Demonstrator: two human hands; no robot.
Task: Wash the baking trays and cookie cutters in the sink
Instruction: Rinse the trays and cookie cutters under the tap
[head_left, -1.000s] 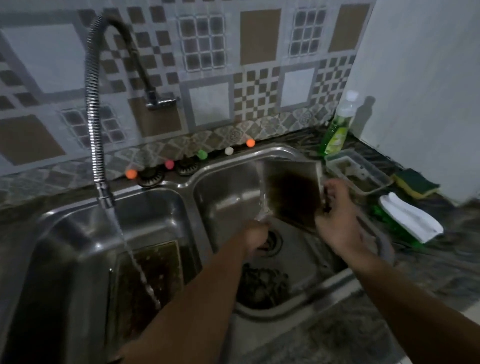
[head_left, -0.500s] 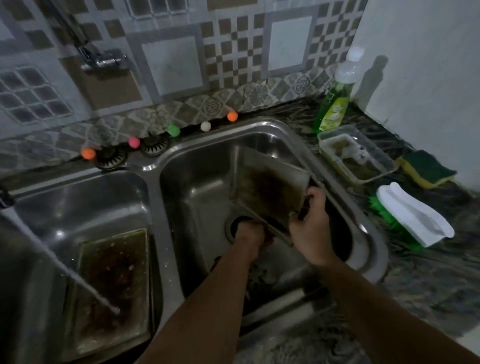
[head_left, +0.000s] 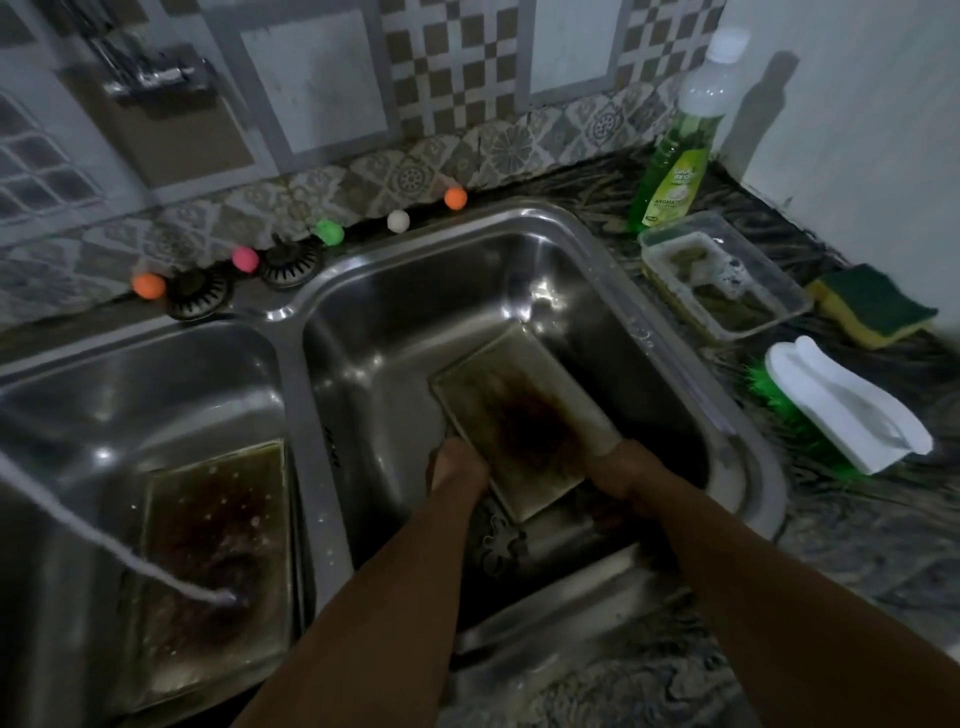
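Observation:
A greasy, browned baking tray (head_left: 519, 421) lies tilted in the right basin (head_left: 405, 322) of the steel double sink. My left hand (head_left: 457, 470) grips its near left edge and my right hand (head_left: 621, 467) grips its near right corner. A second dirty baking tray (head_left: 213, 561) lies flat in the left basin, where a thin stream of water (head_left: 104, 540) lands on it. A dark cookie cutter (head_left: 498, 540) lies on the right basin's floor under the held tray's near end.
Green dish soap bottle (head_left: 680, 150), a clear plastic tub (head_left: 727, 280), a yellow-green sponge (head_left: 878, 304) and a white-handled green brush (head_left: 841, 405) sit on the counter right of the sink. Coloured balls (head_left: 329, 231) and two drain strainers (head_left: 291, 260) line the back ledge.
The tray has gone from standing nearly upright against the right basin's wall to lying low and tilted in the basin. Both hands moved down with it; the view shifted right and downward.

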